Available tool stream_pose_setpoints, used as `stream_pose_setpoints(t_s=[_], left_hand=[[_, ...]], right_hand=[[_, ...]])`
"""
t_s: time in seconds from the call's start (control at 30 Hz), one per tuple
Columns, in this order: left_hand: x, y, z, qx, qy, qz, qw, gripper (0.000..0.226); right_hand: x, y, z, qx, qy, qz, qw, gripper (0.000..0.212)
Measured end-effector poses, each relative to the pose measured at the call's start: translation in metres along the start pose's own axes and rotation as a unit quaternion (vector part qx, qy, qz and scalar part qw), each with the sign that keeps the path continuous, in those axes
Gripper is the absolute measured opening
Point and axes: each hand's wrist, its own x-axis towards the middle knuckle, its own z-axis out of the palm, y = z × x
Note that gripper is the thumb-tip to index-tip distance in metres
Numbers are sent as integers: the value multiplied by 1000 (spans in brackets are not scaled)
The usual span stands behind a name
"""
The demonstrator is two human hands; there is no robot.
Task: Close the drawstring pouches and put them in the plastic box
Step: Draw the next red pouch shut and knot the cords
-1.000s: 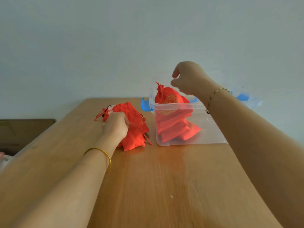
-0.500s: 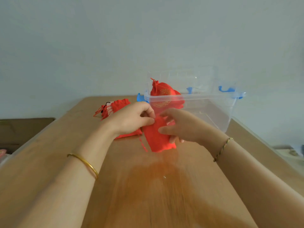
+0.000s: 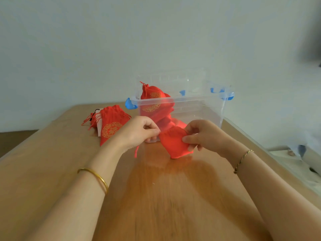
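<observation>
Nearest, wooden table (image 3: 156, 202). Just in front of the plastic box (image 3: 191, 99), left hand (image 3: 139, 131) & right hand (image 3: 203, 136) hold one red pouch (image 3: 173, 145) btwn them, above the table. Left grip pinches its gathered mouth; right grip pinches its side, thumb on top. A drawstring (image 3: 136, 152) dangles under left hand. Left of the box, loose pouches (image 3: 112, 126) lie on table. Inside the box, at its left end, closed pouches (image 3: 154, 101) sit stacked.

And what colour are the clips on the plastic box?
The clips are blue; head view.
</observation>
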Motion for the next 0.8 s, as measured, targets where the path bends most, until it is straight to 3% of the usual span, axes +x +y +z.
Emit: stream_pose_setpoints(t_s=[0.33,0.6,0.8], left_hand=[[-7,-13,-5,10,-17,-18,1000,14],[-9,-27,-13,78,59,-33,995,10],[-10,-37,-17,114,122,-63,984,15]], right_hand=[[2,13,-14,-110,77,-21,991,5],[4,24,-17,-225,153,14,962,13],[6,29,-18,-234,194,26,952,14]])
